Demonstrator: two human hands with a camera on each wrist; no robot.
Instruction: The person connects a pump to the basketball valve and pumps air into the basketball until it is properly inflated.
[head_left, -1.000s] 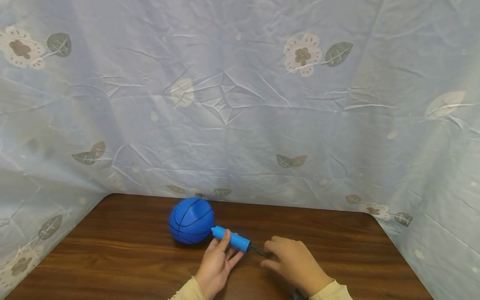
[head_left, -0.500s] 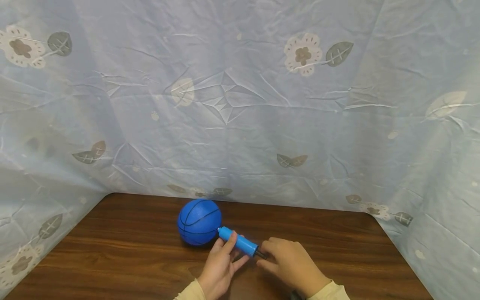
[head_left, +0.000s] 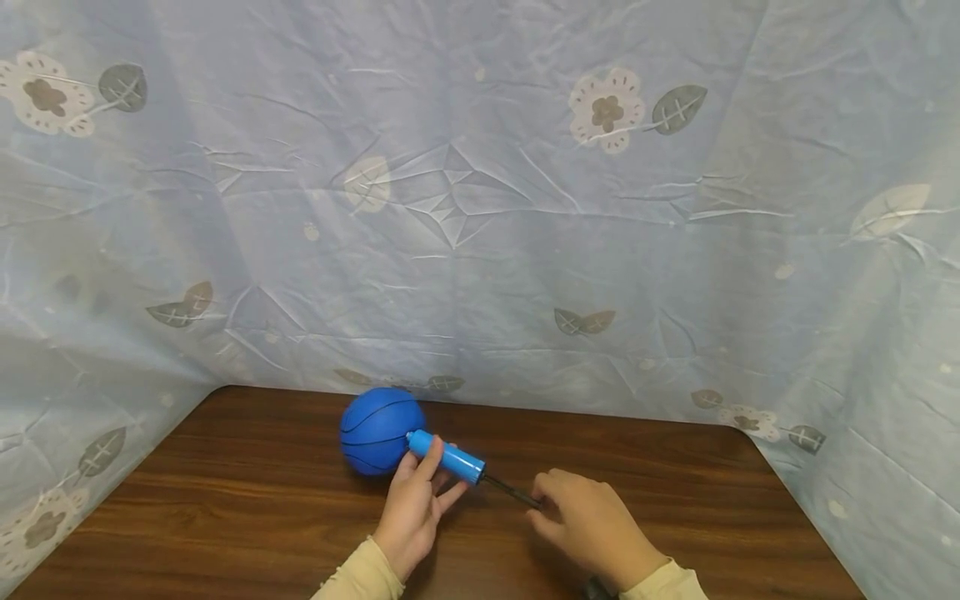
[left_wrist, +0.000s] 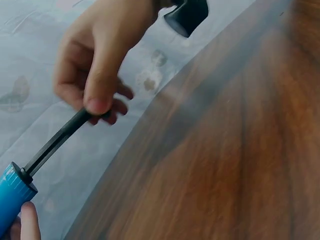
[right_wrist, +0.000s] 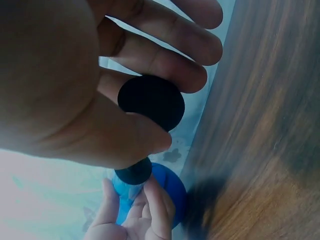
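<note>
A blue ball with black basketball lines [head_left: 377,427] sits on the table. Against its right side lies the nozzle end of a blue hand pump [head_left: 459,463]; whether a needle enters the ball is too small to tell. My left hand [head_left: 408,512] grips the pump's barrel, thumb on top. To the right, my right hand [head_left: 592,521] pinches the end of the pump's black rod [head_left: 512,491], which stands well out of the barrel. In the right wrist view the round black handle [right_wrist: 151,102] sits between thumb and fingers, and the ball [right_wrist: 175,195] shows beyond the left hand.
The brown wooden table [head_left: 225,508] has rounded back corners. A pale blue cloth with flowers and leaves [head_left: 480,275] hangs behind it and along both sides. Part of a black device [left_wrist: 189,17] is at the right wrist.
The rod went into the barrel, then came out further than before. My left hand, pump and ball shifted right, then back left and away. The ball has turned; its earlier dent is out of sight.
</note>
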